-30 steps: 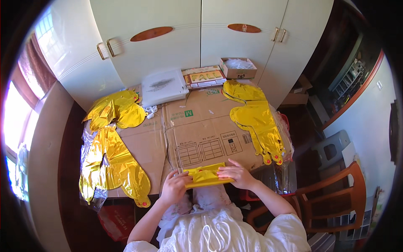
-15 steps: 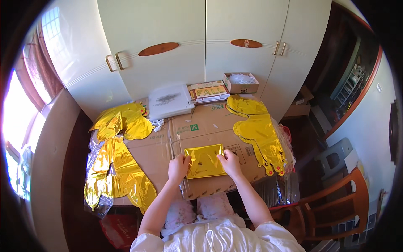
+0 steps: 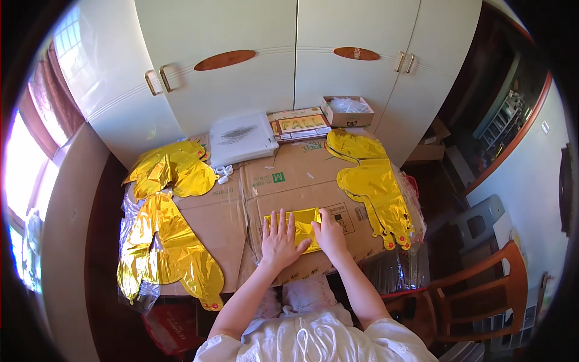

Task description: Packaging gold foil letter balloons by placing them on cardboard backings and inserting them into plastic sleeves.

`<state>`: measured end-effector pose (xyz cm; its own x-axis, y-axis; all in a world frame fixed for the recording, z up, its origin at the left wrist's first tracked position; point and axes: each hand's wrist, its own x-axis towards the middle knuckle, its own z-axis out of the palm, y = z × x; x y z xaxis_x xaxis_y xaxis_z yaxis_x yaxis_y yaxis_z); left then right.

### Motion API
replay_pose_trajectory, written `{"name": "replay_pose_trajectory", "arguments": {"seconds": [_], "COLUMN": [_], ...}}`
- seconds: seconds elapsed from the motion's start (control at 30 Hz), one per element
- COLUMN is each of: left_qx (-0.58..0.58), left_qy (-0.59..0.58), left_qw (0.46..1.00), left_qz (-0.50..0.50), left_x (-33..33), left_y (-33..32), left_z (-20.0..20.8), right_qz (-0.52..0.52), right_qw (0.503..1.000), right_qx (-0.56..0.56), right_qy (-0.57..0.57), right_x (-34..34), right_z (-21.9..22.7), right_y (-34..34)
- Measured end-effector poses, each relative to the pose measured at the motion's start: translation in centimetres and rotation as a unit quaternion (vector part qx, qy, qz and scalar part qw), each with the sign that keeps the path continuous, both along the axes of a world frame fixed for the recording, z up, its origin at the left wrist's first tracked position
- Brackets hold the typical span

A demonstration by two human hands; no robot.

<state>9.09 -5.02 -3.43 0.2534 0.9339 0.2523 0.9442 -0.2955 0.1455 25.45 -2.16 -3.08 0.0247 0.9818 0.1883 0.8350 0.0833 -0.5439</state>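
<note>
A folded rectangle of shiny gold foil (image 3: 306, 218) lies on the cardboard sheet (image 3: 289, 202) in front of me. My left hand (image 3: 281, 242) is spread flat over its left part, fingers stretched out and palm down. At the right edge of the foil, my right hand (image 3: 328, 234) pinches it between thumb and fingers. Much of the foil's left part is hidden under my left hand. Flat gold foil balloons lie to both sides: a stack on the right (image 3: 375, 184), one at the front left (image 3: 166, 247) and one at the back left (image 3: 172, 169).
Along the back stand a white plastic case (image 3: 241, 140), a flat printed box (image 3: 300, 125) and an open carton with clear plastic (image 3: 348, 113). A small white ribbon bundle (image 3: 224, 174) lies by the case. Cabinet doors (image 3: 241, 36) rise behind; a wooden chair (image 3: 482, 289) stands right.
My left hand has let go of the foil's left edge and now lies flat across it. My right hand stays at the right edge. The foil rests lower on the cardboard.
</note>
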Motion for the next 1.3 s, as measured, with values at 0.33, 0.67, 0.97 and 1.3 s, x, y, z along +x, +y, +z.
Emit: {"name": "replay_pose_trajectory", "arguments": {"seconds": [0.33,0.67,0.97,1.3], "left_qx": [-0.018,-0.029,-0.080,-0.017], "left_qy": [-0.007,0.019,0.098,-0.005], "left_qw": [1.000,0.999,0.991,0.998], "left_qz": [0.008,0.010,-0.052,-0.058], "left_x": [0.2,-2.6,-7.2,-4.3], "left_y": [0.0,-0.4,-0.9,1.5], "left_z": [0.7,0.6,3.1,4.6], "right_qz": [0.275,0.296,0.300,0.295], "right_qw": [0.930,0.926,0.919,0.909], "right_qx": [0.138,0.050,0.013,-0.002], "right_qy": [-0.200,-0.229,-0.255,-0.294], "right_x": [2.1,2.3,2.1,1.7], "right_z": [1.2,-0.2,0.9,1.7], "right_y": [2.0,2.0,1.8,1.5]}}
